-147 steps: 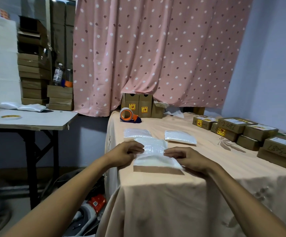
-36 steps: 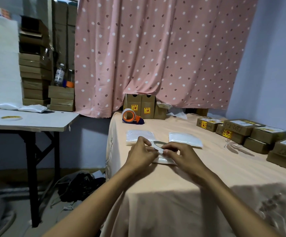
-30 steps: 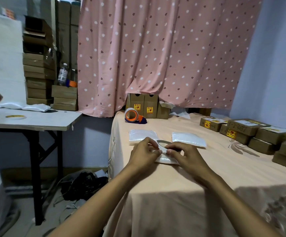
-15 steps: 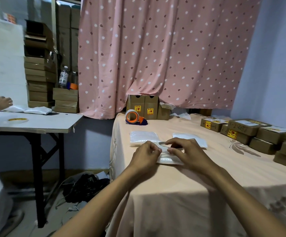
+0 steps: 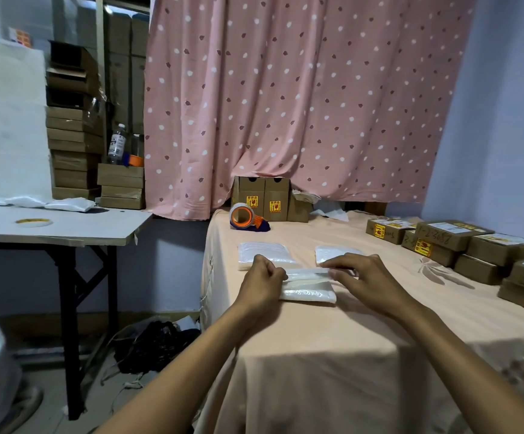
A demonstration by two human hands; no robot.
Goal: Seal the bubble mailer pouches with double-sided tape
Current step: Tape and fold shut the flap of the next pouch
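A white bubble mailer pouch (image 5: pixel 309 292) lies on the peach cloth near the table's left front corner. A pale tape strip (image 5: pixel 304 271) stretches along the pouch's far edge. My left hand (image 5: pixel 263 281) is curled at the pouch's left end and grips that end of the strip. My right hand (image 5: pixel 367 277) pinches the strip's right end between thumb and forefinger, its other fingers stretched out. Two more white pouches lie just behind, one on the left (image 5: pixel 265 255) and one on the right (image 5: pixel 329 252), partly hidden by my right hand.
An orange tape dispenser (image 5: pixel 245 216) stands at the back by small brown cartons (image 5: pixel 263 198). Labelled brown boxes (image 5: pixel 455 238) line the right side. A side table (image 5: pixel 66 227) on the left carries a tape roll (image 5: pixel 31 221) and white pouches. A dark bundle lies on the floor.
The strip that looped up between my hands now lies stretched flat along the pouch's far edge. My right hand has slid right. Another person's hand at the side table has gone from view.
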